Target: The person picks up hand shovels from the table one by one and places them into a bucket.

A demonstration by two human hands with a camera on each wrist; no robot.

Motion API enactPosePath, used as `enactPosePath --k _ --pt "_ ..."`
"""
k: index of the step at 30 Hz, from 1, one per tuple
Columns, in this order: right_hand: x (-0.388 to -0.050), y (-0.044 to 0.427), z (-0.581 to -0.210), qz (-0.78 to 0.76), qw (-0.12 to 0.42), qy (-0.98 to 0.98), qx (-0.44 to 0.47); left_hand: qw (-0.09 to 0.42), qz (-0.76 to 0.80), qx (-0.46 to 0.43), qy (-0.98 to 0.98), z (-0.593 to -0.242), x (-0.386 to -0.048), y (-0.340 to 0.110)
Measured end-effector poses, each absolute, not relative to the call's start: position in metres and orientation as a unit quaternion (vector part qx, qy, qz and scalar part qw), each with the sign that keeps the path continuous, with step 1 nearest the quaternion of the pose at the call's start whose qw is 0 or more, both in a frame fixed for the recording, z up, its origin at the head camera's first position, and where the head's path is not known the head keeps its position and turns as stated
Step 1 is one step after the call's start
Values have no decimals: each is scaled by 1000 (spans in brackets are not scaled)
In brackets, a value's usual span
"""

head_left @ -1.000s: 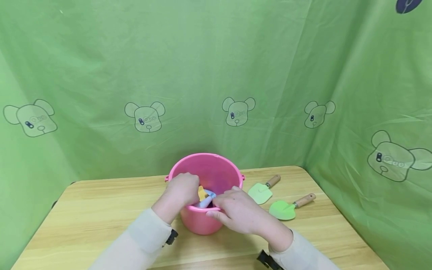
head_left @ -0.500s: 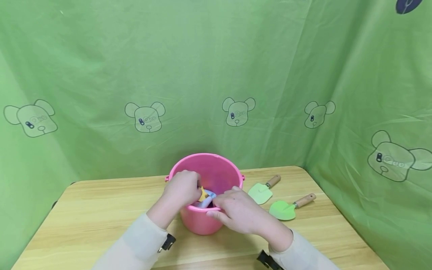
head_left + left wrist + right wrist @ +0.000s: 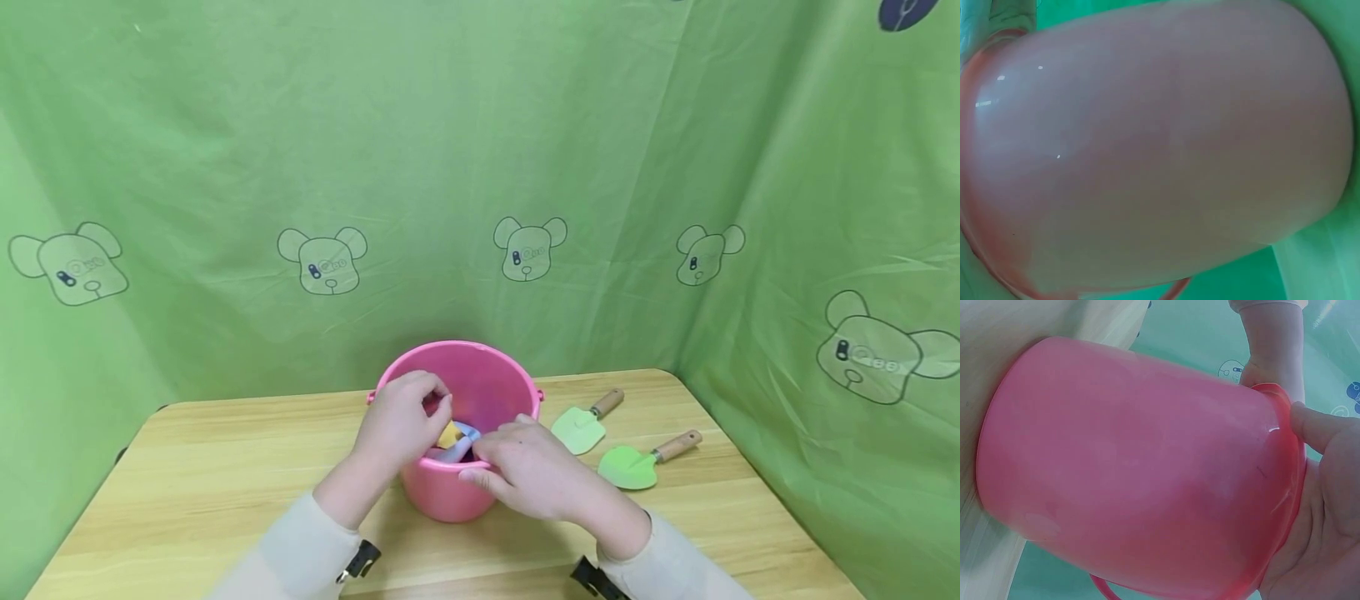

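Note:
A pink bucket stands upright on the wooden table. My right hand grips its near right rim, thumb outside and fingers over the edge; the right wrist view shows the thumb against the rim. Over the bucket's left side is my left hand, thumb and forefinger tips brought together; its other fingers are hidden, and I cannot see anything between them. Inside the bucket lie a yellow piece, a pale grey-blue piece and a light blue piece, their kinds unclear. Bucket wall fills the left wrist view.
Two green hand trowels with wooden handles lie right of the bucket: a pale one farther back and a brighter one nearer. Green cloth hangs behind and beside the table.
My left hand has risen a little out of the bucket, its thumb and forefinger coming into view. Slightly less of the yellow piece shows. The right hand and bucket have stayed put.

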State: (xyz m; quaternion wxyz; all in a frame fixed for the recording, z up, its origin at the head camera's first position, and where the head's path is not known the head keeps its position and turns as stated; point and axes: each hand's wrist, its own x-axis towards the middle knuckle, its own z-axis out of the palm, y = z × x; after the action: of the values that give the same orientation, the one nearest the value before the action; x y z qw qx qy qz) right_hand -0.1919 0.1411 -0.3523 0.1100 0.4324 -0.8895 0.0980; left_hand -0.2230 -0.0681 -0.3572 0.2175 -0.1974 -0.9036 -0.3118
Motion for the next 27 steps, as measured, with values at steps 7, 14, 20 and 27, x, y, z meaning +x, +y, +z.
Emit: enactPosePath --k 7,14,20,27 --pt "-192 140 -353 97 103 -894 424 310 -335 -237 -858 -370 -216 -73" --pt "-192 140 -355 95 93 -901 412 364 -316 -289 -827 -380 -209 -75" --pt "-192 140 -353 98 88 -903 408 397 -259 -325 -819 -387 -204 -74" --pt "-192 140 -353 101 86 -903 408 394 -219 -339 -826 -395 -198 -75"
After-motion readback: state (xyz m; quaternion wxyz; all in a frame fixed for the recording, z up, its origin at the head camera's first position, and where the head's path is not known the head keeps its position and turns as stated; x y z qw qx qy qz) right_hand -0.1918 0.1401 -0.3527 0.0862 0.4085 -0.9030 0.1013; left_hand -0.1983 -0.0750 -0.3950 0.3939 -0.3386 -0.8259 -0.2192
